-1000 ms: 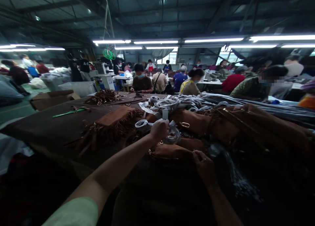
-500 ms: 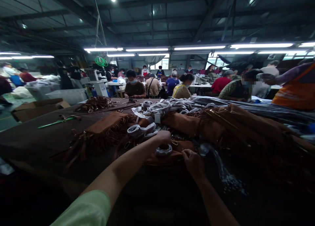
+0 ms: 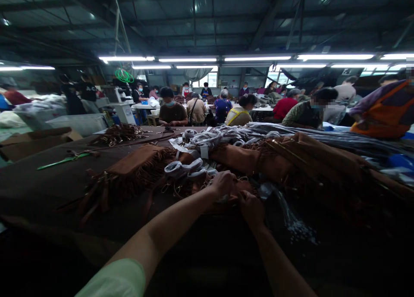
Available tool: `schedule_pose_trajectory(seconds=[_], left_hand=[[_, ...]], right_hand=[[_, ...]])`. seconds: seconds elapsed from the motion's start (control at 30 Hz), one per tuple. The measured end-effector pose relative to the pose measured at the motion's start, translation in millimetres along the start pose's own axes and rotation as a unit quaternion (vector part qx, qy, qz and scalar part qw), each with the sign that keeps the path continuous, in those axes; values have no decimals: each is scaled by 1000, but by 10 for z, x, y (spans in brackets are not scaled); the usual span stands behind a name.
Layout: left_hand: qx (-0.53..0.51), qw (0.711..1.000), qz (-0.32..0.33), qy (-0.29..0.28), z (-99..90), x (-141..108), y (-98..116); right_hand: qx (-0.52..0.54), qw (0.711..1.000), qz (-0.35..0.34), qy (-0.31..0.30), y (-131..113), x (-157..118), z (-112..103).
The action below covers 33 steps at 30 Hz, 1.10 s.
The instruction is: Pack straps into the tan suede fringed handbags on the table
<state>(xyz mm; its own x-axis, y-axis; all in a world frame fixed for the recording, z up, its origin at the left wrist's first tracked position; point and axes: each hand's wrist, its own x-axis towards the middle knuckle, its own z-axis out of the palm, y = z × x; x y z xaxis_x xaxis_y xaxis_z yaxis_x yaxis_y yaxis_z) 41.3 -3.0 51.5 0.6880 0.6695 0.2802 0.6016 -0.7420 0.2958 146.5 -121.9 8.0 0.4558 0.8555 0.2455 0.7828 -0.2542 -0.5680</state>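
Both hands are in close together at the table: the left hand (image 3: 223,185) curls down over a fringed brown suede bag (image 3: 244,186), and the right hand (image 3: 251,210) pinches in at its edge — what either one actually grips, you can't tell from here! Just beside them, plastic-wrapped coiled straps (image 3: 183,167) sit on the dark-covered worktable (image 3: 48,189).

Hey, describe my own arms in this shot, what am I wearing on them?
Your left arm comes out of a pale mint-green short sleeve with a plain, smooth look. Your right arm is bare as far as it shows, with its sleeve out of view. Neither arm ends in a glove.
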Motion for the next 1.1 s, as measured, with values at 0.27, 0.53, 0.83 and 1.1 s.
schedule_pose_trajectory(seconds=[0.27,0.53,0.83,1.1], left_hand=[[-86,995,42,32,262,-100,-96],[-90,994,58,33,234,-124,-55],[-43,986,161,-13,82,-217,-57],[-278,954,-60,-90,241,8,-76]], right_hand=[[114,991,-21,-71,114,198,2],[178,982,16,-60,159,225,65],[221,975,17,-15,182,207,88],[162,986,-5,-39,171,161,45]])
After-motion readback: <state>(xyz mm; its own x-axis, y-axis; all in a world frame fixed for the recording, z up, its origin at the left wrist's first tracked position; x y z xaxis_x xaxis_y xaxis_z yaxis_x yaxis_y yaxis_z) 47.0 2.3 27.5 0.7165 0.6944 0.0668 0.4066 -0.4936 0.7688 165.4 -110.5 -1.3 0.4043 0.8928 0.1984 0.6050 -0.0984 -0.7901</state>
